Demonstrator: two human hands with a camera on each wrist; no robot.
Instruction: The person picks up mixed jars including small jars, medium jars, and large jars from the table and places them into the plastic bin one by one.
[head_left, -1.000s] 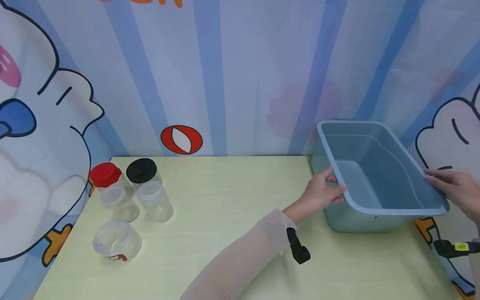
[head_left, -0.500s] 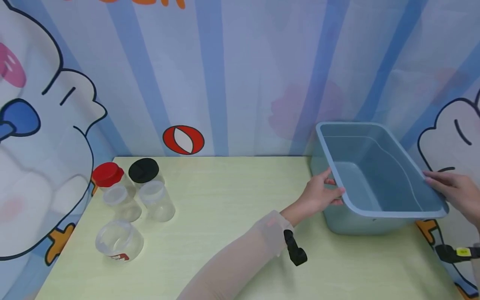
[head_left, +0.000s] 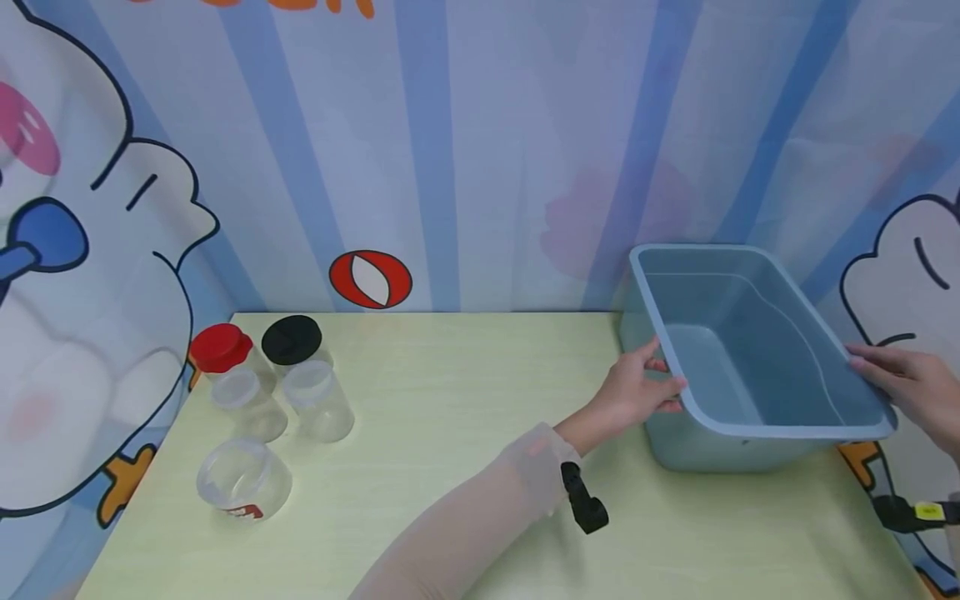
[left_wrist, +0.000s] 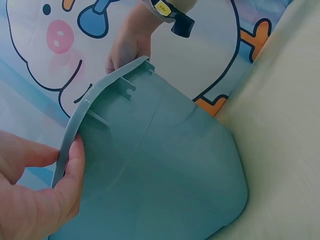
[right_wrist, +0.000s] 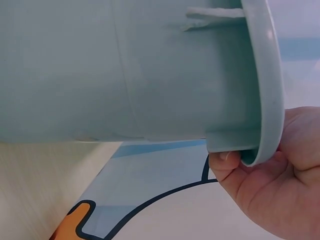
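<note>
a grey-blue plastic tub [head_left: 750, 367] sits at the right end of the pale green worktop [head_left: 450, 433], close to the cartoon-printed curtain [head_left: 450, 150] behind it. the left hand [head_left: 636, 392] grips the tub's left rim, thumb over the top edge and fingers curled under the lip; the left wrist view shows the thumb and fingers [left_wrist: 75, 165] pinching that rim from either side. the right hand [head_left: 911, 385] grips the opposite rim, and the right wrist view shows its fingers [right_wrist: 225, 162] hooked beneath the lip while the palm wraps the outside. from the wrist views the tub's right side appears raised, with the curtain visible beneath it, though whether the whole base is off the worktop cannot be told. its inside looks bare.

at the far left of the worktop stand a jar with a red lid [head_left: 220, 348] and one with a black lid [head_left: 292, 340] side by side, two clear lidless jars [head_left: 315, 400] just in front of them, and a fifth clear jar [head_left: 242, 479] nearer, lying tilted. all are well apart from the tub. a black strap device [head_left: 583, 498] shows at the left wrist over a sheer sleeve [head_left: 465, 525].
</note>
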